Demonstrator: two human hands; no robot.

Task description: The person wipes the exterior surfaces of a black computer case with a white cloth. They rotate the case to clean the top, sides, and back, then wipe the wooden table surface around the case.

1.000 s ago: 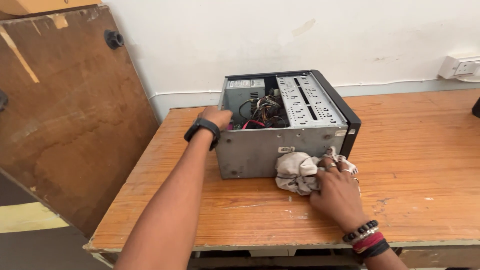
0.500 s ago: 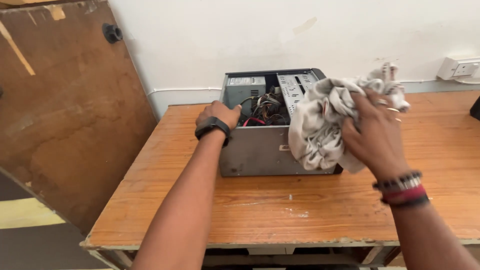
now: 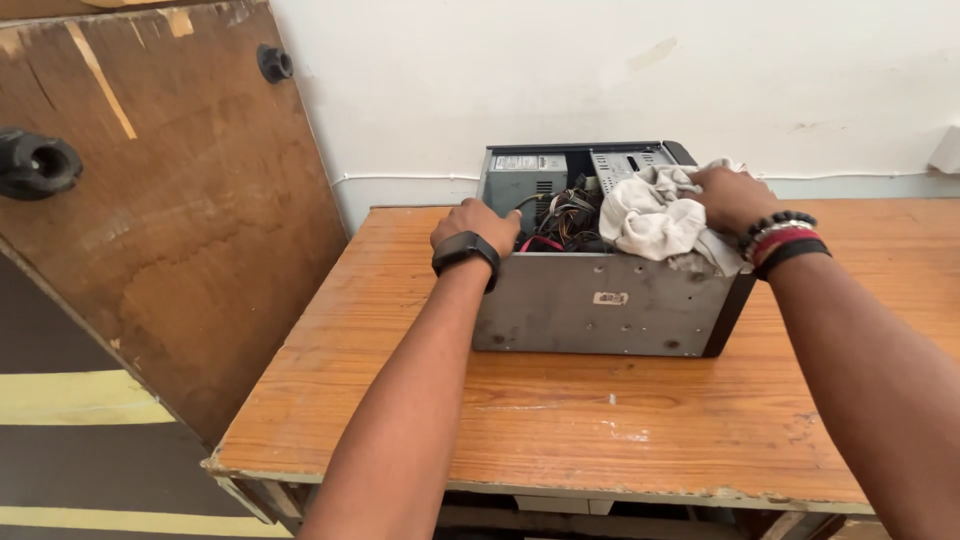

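While an open computer case lies on its side on a wooden worktop, a person leans over it with both bare hands. Seen from the head camera, the case sits toward the far edge of the worktop, close to a white wall, with its open side facing up. Its grey metal panel faces the viewer, and a black front edge runs down the right end.

At the case's near left corner, the left hand rests on the top rim, its grip curled over the metal edge. A black watch circles that wrist.

On the right half of the opening, the right hand presses down on a crumpled white cloth, its grip clenched on the fabric. Part of the cloth hangs over the rim toward the viewer. Beaded and red bands sit on that wrist.

Inside the case, between the two hands, a tangle of wires shows, and behind them a grey metal box.

Left of the worktop, a large worn wooden board leans against the wall.
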